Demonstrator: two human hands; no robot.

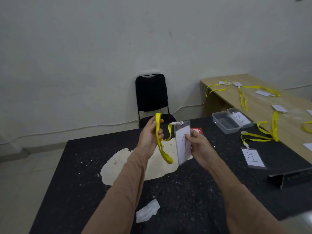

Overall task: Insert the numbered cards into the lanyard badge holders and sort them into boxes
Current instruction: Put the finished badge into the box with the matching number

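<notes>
Clear upright badge holder with yellow lanyard, card seemingly "1"

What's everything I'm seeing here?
Black table: one, speckled, centre.
Chair: one, black, behind it by the wall.
Wooden table: one, light brown, right.
Loose lanyards: several, yellow, on the wooden table.
Boxes: two, clear, black table's far right.
Lying badge holder: one, clear, card marked 1, black table's right.
Crumpled paper: one, white, black table's near side.
Held badge holder: one, clear, card marked 1, right hand.
Held lanyard: one, yellow, left hand.
Hands: two, left grips lanyard, right holds holder.
</notes>
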